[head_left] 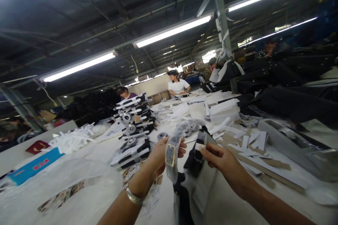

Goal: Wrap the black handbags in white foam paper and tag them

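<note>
My left hand (161,153), a silver bangle on its wrist, has its fingers around a strap wrapped in clear plastic (172,151). A gold-coloured buckle shows through the wrapping. To its right, my right hand (218,156) pinches a small white piece (200,146) against a black, plastic-covered strap end. Below both hands hangs a black item partly covered in pale wrapping (203,190); its full shape is cut off by the bottom edge. Whether the two straps belong to that item, I cannot tell.
A tall stack of black pieces with white wrapping (134,130) stands left of centre. Farther left are white rolls (72,139) and a blue box (35,165). Cardboard strips (266,161) and black cloth (298,103) lie right. Several people work farther back.
</note>
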`<state>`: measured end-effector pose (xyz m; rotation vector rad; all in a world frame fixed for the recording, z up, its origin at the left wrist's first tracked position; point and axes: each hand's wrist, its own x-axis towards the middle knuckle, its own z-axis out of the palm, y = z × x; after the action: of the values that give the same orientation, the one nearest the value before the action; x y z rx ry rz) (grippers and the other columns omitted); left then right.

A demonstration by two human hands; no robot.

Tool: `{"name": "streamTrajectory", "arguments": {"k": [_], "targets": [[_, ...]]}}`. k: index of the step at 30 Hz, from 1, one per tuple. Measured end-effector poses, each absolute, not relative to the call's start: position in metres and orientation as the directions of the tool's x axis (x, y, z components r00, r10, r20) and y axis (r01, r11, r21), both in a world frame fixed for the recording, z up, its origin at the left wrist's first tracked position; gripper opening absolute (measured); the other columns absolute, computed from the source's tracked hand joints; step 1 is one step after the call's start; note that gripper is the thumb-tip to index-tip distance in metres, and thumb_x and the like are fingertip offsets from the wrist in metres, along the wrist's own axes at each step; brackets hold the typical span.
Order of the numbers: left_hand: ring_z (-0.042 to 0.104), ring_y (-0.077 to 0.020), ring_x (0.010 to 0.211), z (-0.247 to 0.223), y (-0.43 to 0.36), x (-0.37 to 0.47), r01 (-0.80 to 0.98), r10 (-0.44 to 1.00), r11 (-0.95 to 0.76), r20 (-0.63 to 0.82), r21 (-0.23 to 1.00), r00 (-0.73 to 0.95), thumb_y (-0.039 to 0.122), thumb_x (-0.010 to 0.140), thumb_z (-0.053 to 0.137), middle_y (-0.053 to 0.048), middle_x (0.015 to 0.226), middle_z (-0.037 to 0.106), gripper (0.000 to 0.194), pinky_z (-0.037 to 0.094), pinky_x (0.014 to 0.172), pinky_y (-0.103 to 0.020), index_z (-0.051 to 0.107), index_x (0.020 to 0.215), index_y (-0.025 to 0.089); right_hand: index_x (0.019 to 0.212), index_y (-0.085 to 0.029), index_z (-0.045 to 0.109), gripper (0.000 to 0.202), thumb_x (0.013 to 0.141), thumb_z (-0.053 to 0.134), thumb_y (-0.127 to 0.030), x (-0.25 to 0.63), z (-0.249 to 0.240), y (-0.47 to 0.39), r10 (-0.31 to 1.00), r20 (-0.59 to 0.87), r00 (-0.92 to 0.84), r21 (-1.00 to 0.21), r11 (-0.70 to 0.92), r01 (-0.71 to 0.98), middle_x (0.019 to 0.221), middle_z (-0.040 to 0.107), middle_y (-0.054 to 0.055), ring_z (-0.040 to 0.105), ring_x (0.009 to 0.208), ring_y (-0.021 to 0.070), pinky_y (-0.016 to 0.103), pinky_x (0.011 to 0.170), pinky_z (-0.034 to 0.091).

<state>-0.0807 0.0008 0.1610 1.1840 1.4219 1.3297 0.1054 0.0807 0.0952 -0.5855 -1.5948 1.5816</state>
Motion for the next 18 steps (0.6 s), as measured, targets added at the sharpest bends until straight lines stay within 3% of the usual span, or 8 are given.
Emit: {"name": "streamTrajectory", "arguments": {"k": [4,9,14,18], "targets": [[0.065,-0.0152,0.075,0.192,-0.015,-0.082,-0.012,0.974,0.039,-0.04,0.999,-0.221,0.066,0.086,0.059,-0.009,0.088,0.072,0.056,0.053,0.075,-0.027,0.073,0.096,0.013,0.09,-0.017,0.073,0.047,0.079,0.071,-0.063,0.099,0.104,0.075,0.726,0.157,-0.67,-0.975,0.007,-0.221,0.076,0.057,0.0,0.043,0.066,0.0124,0.024,0.055,0.033],[0.06,-0.0115,0.068,0.21,-0.021,-0.074,0.143,0.975,0.063,-0.03,0.988,-0.222,0.054,0.075,0.079,-0.003,0.079,0.069,0.042,0.043,0.061,-0.019,0.074,0.091,0.016,0.086,-0.015,0.073,0.051,0.075,0.074,-0.065,0.087,0.122,0.071,0.684,0.159,-0.712,-0.969,-0.028,-0.244,0.065,0.051,-0.002,0.043,0.059,0.0095,0.021,0.052,0.034],[0.055,-0.0094,0.065,0.213,-0.018,-0.066,0.162,0.944,0.03,0.025,0.986,-0.328,0.05,0.064,0.088,-0.001,0.079,0.068,0.048,0.036,0.057,-0.019,0.071,0.091,0.015,0.08,-0.015,0.073,0.053,0.065,0.082,-0.065,0.078,0.132,0.074,0.686,0.142,-0.713,-0.948,-0.114,-0.298,0.066,0.057,-0.001,0.05,0.061,0.0106,0.023,0.057,0.048],[0.052,-0.0081,0.066,0.219,-0.021,-0.054,0.165,0.9,0.006,0.066,0.986,-0.43,0.049,0.055,0.093,0.001,0.079,0.064,0.052,0.037,0.06,-0.02,0.069,0.087,0.015,0.09,-0.018,0.076,0.051,0.068,0.081,-0.063,0.076,0.132,0.076,0.632,0.152,-0.76,-0.943,-0.137,-0.303,0.085,0.07,0.005,0.064,0.074,0.0173,0.03,0.073,0.058]]}}
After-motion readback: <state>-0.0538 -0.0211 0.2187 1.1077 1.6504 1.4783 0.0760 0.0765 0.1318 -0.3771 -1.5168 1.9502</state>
